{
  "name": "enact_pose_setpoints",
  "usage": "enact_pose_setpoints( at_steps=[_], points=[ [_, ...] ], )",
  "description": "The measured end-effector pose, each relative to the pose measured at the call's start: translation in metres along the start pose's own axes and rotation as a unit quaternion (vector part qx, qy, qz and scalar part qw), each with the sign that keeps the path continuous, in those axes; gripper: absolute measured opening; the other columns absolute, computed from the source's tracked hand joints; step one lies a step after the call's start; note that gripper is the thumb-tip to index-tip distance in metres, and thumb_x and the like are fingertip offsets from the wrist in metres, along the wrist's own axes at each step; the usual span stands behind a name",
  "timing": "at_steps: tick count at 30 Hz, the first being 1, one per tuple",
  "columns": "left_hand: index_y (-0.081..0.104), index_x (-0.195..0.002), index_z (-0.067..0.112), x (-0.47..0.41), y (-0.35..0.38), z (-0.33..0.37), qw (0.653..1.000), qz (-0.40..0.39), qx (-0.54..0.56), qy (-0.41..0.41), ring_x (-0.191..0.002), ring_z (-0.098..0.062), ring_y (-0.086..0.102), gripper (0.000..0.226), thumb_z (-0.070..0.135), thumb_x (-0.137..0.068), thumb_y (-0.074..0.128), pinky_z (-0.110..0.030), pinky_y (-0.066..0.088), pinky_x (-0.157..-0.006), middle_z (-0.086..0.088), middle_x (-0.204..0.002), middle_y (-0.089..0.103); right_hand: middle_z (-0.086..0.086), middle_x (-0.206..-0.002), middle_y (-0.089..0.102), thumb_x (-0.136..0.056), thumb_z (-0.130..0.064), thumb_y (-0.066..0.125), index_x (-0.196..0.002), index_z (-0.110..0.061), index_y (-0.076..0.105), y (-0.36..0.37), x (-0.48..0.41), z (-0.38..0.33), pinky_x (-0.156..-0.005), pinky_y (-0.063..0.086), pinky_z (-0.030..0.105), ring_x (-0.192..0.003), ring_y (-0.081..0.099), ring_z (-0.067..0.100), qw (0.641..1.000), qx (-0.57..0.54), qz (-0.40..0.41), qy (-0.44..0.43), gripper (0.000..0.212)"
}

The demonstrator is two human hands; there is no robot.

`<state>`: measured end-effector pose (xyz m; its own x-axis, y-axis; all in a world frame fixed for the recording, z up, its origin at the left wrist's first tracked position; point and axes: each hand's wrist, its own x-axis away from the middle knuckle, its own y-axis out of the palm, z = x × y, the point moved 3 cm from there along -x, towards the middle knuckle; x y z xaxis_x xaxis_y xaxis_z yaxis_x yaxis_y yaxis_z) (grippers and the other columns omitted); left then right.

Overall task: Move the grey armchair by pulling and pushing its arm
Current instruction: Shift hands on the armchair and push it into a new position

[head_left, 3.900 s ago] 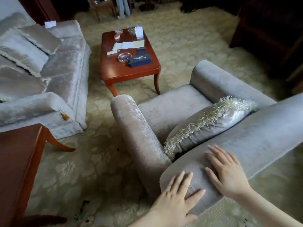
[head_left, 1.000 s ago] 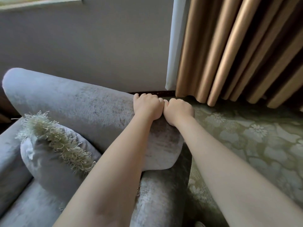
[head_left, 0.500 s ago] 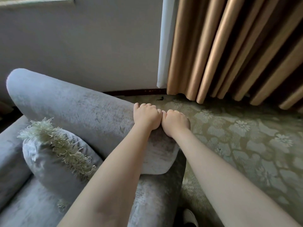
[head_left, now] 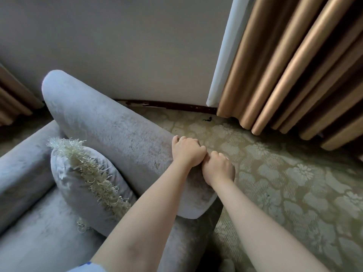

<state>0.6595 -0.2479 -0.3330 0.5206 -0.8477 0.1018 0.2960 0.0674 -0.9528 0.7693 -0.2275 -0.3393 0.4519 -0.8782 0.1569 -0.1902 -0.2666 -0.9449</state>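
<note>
The grey armchair (head_left: 110, 130) fills the lower left, its rolled back running from the upper left down to the centre. My left hand (head_left: 187, 151) and my right hand (head_left: 219, 167) sit side by side on the near end of that roll, fingers curled over its far edge, both gripping the velvet. A grey cushion with a pale fringe (head_left: 84, 173) leans on the seat against the back. The chair's arm (head_left: 186, 244) shows below my forearms.
A grey wall (head_left: 117, 46) with a dark skirting board stands behind the chair. Gold curtains (head_left: 284, 65) hang at the right down to the patterned green carpet (head_left: 284, 183). Carpet shows between the chair's back and the wall.
The chair has drawn away from the wall: more carpet and skirting board show behind its back. Both hands keep their grip on the roll and have shifted lower and right in view.
</note>
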Motion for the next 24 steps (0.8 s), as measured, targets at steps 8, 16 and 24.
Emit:
enact_pose_setpoints(
  at_steps=[8, 16, 24],
  points=[
    [0.004, -0.150, 0.013, -0.039, -0.044, -0.074, 0.878, 0.110, 0.085, -0.459, -0.140, -0.043, -0.007, 0.100, 0.052, -0.076, 0.060, -0.065, 0.003, -0.107, -0.018, -0.156, -0.007, 0.009, -0.112, 0.059, -0.098, -0.045, 0.017, -0.112, -0.011, 0.052, -0.008, -0.022, 0.006, -0.084, 0.045, 0.040, -0.100, 0.056, 0.027, 0.977, 0.055, -0.156, -0.137, 0.051],
    [-0.028, -0.142, 0.013, -0.056, -0.044, -0.088, 0.714, 0.207, 0.206, -0.636, -0.137, -0.050, -0.015, 0.140, 0.071, -0.059, 0.068, -0.069, 0.002, -0.104, -0.026, -0.150, -0.025, 0.003, -0.107, 0.059, -0.097, -0.052, 0.017, -0.103, -0.020, 0.055, -0.049, -0.091, 0.001, -0.082, 0.042, 0.037, -0.101, 0.057, 0.027, 0.904, 0.155, -0.178, -0.356, 0.050],
    [-0.015, -0.147, 0.008, -0.051, -0.037, -0.122, 0.658, 0.167, 0.186, -0.710, -0.140, -0.046, -0.009, 0.138, 0.077, -0.056, 0.063, -0.066, 0.001, -0.106, -0.035, -0.150, -0.009, 0.000, -0.091, 0.057, -0.095, -0.057, 0.020, -0.078, -0.021, 0.044, -0.062, -0.173, -0.122, -0.072, 0.042, 0.033, -0.089, 0.059, 0.023, 0.798, 0.165, -0.180, -0.551, 0.046]
  ],
)
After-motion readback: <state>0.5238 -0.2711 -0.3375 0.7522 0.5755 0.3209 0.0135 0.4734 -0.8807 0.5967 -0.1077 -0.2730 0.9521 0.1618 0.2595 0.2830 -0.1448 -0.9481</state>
